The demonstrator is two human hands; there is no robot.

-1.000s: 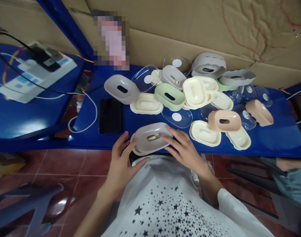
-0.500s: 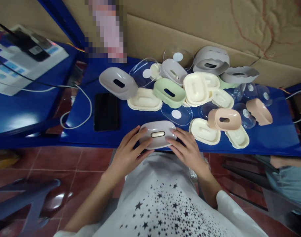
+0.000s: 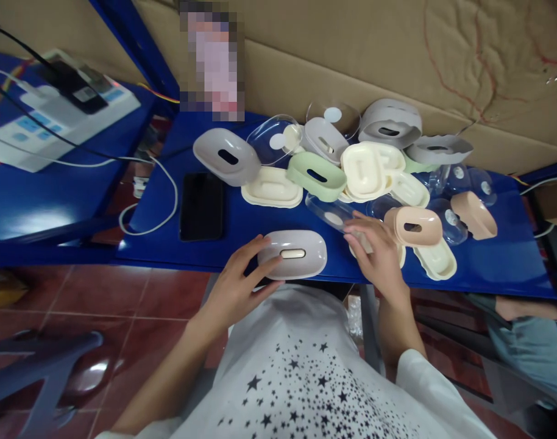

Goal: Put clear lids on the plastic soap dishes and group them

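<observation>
A pale grey oval soap dish [image 3: 312, 250] lies near the table's front edge, and a cream bar shows through its middle slot. My left hand [image 3: 237, 274] grips its left end, with the fingers on the rim and over the inside. My right hand [image 3: 376, 253] pinches the right edge of a clear oval lid [image 3: 322, 210] with a round white sticker. This lid is tilted, its near edge raised. Under the right hand, a cream tray [image 3: 401, 255] is mostly covered. Behind the lid sit a green dish [image 3: 306, 167] and a cream tray [image 3: 264, 189].
Grey dishes [image 3: 390, 116], cream trays [image 3: 363, 167], peach dishes [image 3: 425, 222] and clear lids crowd the blue table's back and right. A black phone [image 3: 202, 207] lies left, beside a white cable. A power strip [image 3: 27, 137] is on the left table. Another person's leg shows lower right.
My right hand has left the grey soap dish, moved right and forward, and taken hold of the clear lid, which is now tilted. My left hand stays on the dish.
</observation>
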